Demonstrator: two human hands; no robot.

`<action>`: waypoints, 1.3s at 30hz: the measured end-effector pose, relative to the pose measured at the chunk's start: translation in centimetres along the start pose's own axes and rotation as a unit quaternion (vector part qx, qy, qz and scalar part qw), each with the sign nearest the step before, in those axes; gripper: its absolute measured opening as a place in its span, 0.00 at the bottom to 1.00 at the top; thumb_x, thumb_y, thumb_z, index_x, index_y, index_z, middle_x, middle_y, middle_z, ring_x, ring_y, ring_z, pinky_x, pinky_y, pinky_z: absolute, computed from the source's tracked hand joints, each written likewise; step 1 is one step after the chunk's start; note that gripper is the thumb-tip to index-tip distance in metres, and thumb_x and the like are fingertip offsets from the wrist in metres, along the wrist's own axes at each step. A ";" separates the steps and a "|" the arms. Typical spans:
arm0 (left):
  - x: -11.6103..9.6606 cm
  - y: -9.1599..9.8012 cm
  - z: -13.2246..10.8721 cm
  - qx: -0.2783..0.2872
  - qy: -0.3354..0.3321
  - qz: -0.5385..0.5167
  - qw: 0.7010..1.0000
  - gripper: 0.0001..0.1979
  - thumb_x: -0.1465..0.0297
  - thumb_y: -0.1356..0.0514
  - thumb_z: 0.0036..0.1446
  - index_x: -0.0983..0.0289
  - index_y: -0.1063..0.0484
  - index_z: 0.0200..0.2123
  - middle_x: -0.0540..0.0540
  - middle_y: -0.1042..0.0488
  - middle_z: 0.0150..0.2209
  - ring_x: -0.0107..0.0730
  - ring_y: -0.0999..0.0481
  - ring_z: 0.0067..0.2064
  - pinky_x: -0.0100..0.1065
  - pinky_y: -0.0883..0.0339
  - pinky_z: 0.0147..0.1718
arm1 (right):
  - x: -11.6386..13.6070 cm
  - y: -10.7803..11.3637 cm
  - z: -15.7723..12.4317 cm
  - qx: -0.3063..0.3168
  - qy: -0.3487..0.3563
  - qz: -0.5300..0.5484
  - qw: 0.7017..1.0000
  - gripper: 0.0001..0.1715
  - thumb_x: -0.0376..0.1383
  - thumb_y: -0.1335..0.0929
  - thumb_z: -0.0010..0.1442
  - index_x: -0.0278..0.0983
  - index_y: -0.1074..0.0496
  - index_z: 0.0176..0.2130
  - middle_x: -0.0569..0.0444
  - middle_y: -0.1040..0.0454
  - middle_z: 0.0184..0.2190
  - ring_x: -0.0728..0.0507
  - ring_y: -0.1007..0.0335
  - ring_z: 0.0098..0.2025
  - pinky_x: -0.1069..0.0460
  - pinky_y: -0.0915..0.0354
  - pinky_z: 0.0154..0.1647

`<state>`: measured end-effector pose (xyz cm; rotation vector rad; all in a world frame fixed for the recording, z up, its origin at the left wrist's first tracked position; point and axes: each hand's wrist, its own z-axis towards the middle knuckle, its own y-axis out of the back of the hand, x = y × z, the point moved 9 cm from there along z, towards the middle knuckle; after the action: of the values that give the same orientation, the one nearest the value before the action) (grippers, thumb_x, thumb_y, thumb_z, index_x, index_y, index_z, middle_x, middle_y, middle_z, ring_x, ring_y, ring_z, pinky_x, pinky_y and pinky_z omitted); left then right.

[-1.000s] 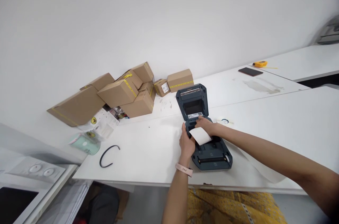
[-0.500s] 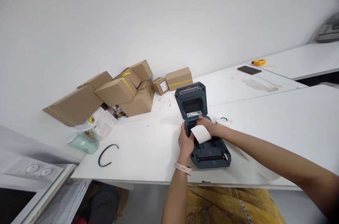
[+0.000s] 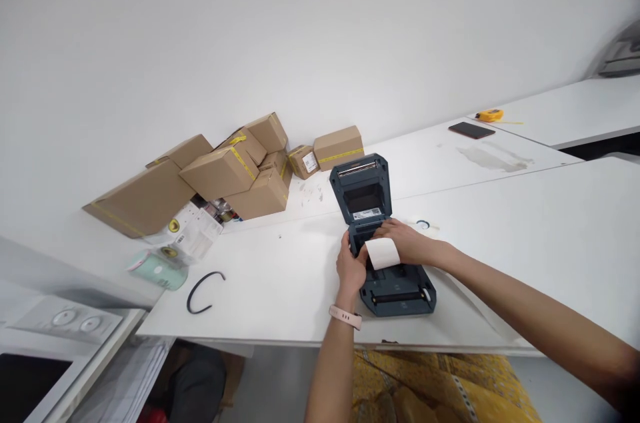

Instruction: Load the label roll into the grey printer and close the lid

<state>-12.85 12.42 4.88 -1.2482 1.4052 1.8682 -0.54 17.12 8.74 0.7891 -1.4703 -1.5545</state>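
Note:
A dark blue label printer [image 3: 395, 290] sits on the white table [image 3: 280, 276] with its lid [image 3: 361, 188] raised. My left hand [image 3: 351, 268], with a pink watch on the wrist, grips the printer's left side. My right hand [image 3: 407, 242] is inside the open bay, fingers closed on a white paper roll [image 3: 383, 253] that lies between both hands.
A heap of cardboard boxes [image 3: 220, 173] lies against the wall at the left. Leaflets [image 3: 193, 233], a mint green roll [image 3: 160, 271] and a black curved band [image 3: 203, 290] lie near them. A phone [image 3: 470, 130] and yellow tape measure [image 3: 490, 115] sit far right.
My right hand has slid a little to the right and settled lower over the roll in the printer. The left hand keeps its grip on the printer's side.

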 end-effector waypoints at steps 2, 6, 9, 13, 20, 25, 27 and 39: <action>-0.2 -0.1 0.0 0.002 -0.004 -0.013 1.000 0.32 0.58 0.39 0.61 0.59 0.39 0.66 0.58 0.28 0.63 0.46 0.29 0.63 0.41 0.36 0.61 | 1.1 1.3 -2.4 -0.044 0.005 0.031 0.999 0.27 0.22 0.35 0.55 0.35 0.23 0.51 0.44 0.21 0.49 0.38 0.27 0.52 0.43 0.36 0.55; -1.3 0.8 -0.9 -0.025 -0.037 -0.001 0.999 0.27 0.61 0.42 0.63 0.58 0.37 0.64 0.58 0.32 0.66 0.44 0.34 0.67 0.43 0.41 0.65 | 4.0 2.8 -6.7 -0.132 0.036 0.125 0.983 0.39 0.18 0.39 0.50 0.41 0.24 0.56 0.49 0.21 0.52 0.39 0.28 0.55 0.41 0.35 0.57; -3.3 2.1 -4.0 -0.060 -0.138 0.011 0.989 0.23 0.73 0.49 0.62 0.60 0.30 0.59 0.58 0.31 0.65 0.40 0.36 0.67 0.45 0.45 0.68 | 5.3 2.7 -9.0 -0.182 0.027 0.164 0.969 0.35 0.21 0.39 0.55 0.41 0.25 0.57 0.48 0.22 0.54 0.39 0.27 0.56 0.41 0.32 0.57; -5.2 1.4 -10.1 0.020 -0.247 0.015 0.969 0.28 0.81 0.48 0.54 0.56 0.27 0.55 0.54 0.26 0.60 0.41 0.34 0.66 0.49 0.38 0.66 | 6.4 1.9 -11.4 -0.271 0.026 0.176 0.946 0.23 0.29 0.36 0.65 0.42 0.26 0.57 0.48 0.21 0.53 0.41 0.24 0.54 0.43 0.28 0.55; -4.3 0.6 -14.9 -0.038 -0.303 0.112 0.946 0.12 0.75 0.37 0.58 0.53 0.21 0.42 0.54 0.18 0.45 0.44 0.23 0.55 0.59 0.35 0.62 | 7.6 0.0 -13.9 -0.363 0.002 0.165 0.917 0.17 0.33 0.33 0.67 0.44 0.23 0.53 0.49 0.18 0.48 0.41 0.24 0.55 0.44 0.26 0.53; -4.1 0.9 -15.3 -0.084 -0.337 0.124 0.929 0.11 0.74 0.40 0.62 0.53 0.20 0.36 0.53 0.17 0.40 0.42 0.19 0.49 0.58 0.29 0.58 | 8.4 -0.4 -14.8 -0.395 0.011 0.153 0.906 0.17 0.31 0.34 0.67 0.45 0.24 0.52 0.51 0.18 0.48 0.43 0.22 0.53 0.41 0.29 0.59; -4.4 1.0 -15.4 -0.083 -0.342 0.131 0.927 0.11 0.74 0.40 0.62 0.52 0.19 0.37 0.53 0.17 0.40 0.42 0.19 0.49 0.58 0.29 0.58 | 8.5 -0.5 -14.9 -0.398 0.011 0.155 0.904 0.18 0.31 0.34 0.67 0.45 0.24 0.53 0.51 0.18 0.47 0.43 0.22 0.53 0.41 0.30 0.60; -7.7 2.4 -15.8 -0.055 -0.387 0.147 0.908 0.07 0.71 0.38 0.62 0.54 0.23 0.42 0.56 0.18 0.45 0.45 0.21 0.53 0.55 0.28 0.56 | 9.6 -0.9 -15.6 -0.390 -0.008 0.144 0.909 0.18 0.30 0.33 0.65 0.44 0.25 0.52 0.51 0.18 0.50 0.43 0.24 0.55 0.41 0.33 0.62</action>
<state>-5.25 -2.00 11.93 -0.2333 1.0725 2.2944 8.68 1.36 7.00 0.0792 -0.7920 -1.7125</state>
